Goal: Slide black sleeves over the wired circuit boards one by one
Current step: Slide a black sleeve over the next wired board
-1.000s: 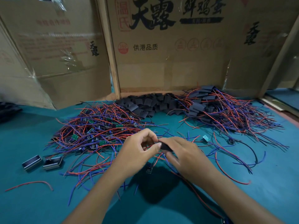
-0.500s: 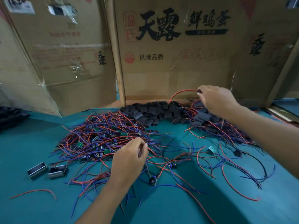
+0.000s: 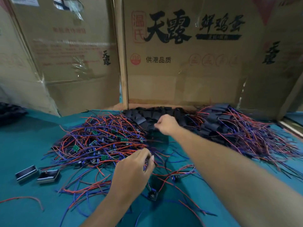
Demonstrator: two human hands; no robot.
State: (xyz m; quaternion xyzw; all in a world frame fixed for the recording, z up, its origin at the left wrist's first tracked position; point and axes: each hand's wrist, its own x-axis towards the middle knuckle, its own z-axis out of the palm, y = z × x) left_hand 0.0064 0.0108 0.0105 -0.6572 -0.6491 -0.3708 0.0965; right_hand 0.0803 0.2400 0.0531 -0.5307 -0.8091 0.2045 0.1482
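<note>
Loose black flat sleeves (image 3: 152, 115) lie in a heap at the back of the teal table (image 3: 24, 145), right against the printed brown cardboard box (image 3: 180, 66). Right hand (image 3: 165, 124) is out over that heap, fingers curled down into the sleeves at its near edge; looks like it's pinching one, but can't tell for sure, fingertips are blurred. Left of the heap, a big tangle of bare green circuit boards w/ red and blue wires (image 3: 101, 141) spreads toward the near side. Left hand (image 3: 136, 164) sits at the tangle's right edge, fingers curled w/ thumb & forefinger closing on wires there; which board, can't tell. Right of the sleeve heap, a second pile of boards already in black sleeves, wires trailing (image 3: 237, 133), fans toward the right edge. A few stray wired boards lie betw. the forearms, incl. one small dark board (image 3: 153, 194) near the left wrist. Far left on the table: two small open metal-edged rectangular cases (image 3: 37, 175) side by side, and a lone red wire (image 3: 23, 199) nearer the front. A 2nd taped cardboard box (image 3: 68, 54) stands back left.
</note>
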